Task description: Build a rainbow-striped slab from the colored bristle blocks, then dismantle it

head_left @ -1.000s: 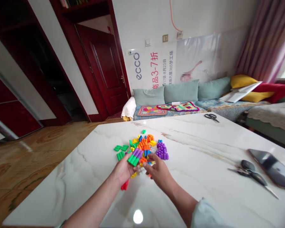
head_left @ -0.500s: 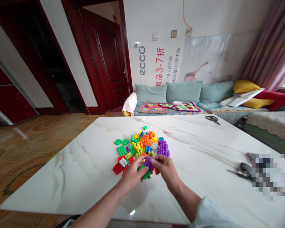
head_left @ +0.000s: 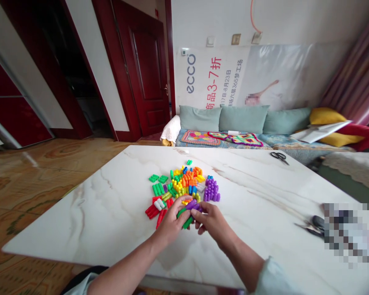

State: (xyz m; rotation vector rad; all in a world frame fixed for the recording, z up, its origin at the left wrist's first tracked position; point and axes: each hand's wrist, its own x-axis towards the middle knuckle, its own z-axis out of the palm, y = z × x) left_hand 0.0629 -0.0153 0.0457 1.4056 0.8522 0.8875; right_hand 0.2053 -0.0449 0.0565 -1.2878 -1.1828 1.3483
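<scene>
Both my hands meet over the table, just in front of a heap of coloured plastic toy blocks. My left hand (head_left: 174, 215) is closed around green blocks (head_left: 188, 222) with its thumb laid across them. My right hand (head_left: 210, 217) pinches purple blocks (head_left: 194, 205) that sit against the green ones. Fingers partly cover where the two colours join. Behind my right hand stands a purple cluster of blocks (head_left: 212, 189). Left of my left hand lie red blocks (head_left: 153, 211) and a white block (head_left: 159, 204). Orange blocks (head_left: 189, 179) and yellow blocks (head_left: 178, 187) fill the middle of the heap.
The white marbled table (head_left: 104, 209) carries black-handled scissors (head_left: 279, 157) at its far right. Another dark-handled tool (head_left: 315, 225) lies nearer on the right, beside a blurred-out patch. Beyond the table is a sofa with green cushions (head_left: 244, 119).
The camera view has shifted slightly. My right fingers have moved lower along the purple blocks, which now tilt flatter against the green ones. The heap looks unchanged.
</scene>
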